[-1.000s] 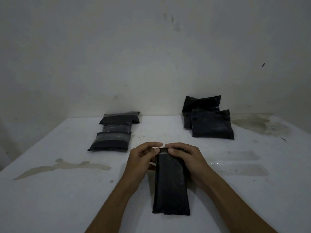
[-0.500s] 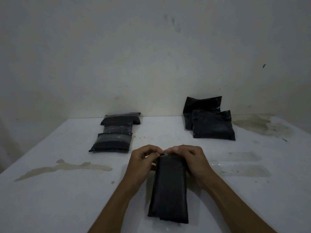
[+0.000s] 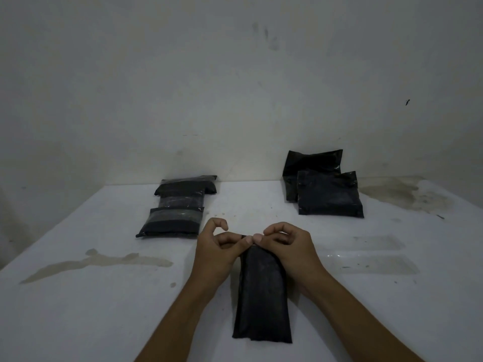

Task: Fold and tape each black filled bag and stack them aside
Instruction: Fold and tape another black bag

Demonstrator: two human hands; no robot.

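A folded black filled bag lies lengthwise on the white table in front of me. My left hand and my right hand meet at its far end, thumbs and fingertips pinching the top edge, the thumbs touching each other. My left index finger is curled up off the bag. Whether tape sits under the fingers cannot be told. A row of taped, folded bags lies at the back left. Two unfolded black bags lean by the wall at the back right.
A brownish stain spreads on the table at the left, and a darker stain at the back right corner. Glossy rectangular patches show on the table to the right of my hands. A white wall rises behind.
The bag has slid slightly toward me and my hands have closed in on its far end. My left index finger has lifted and curled.
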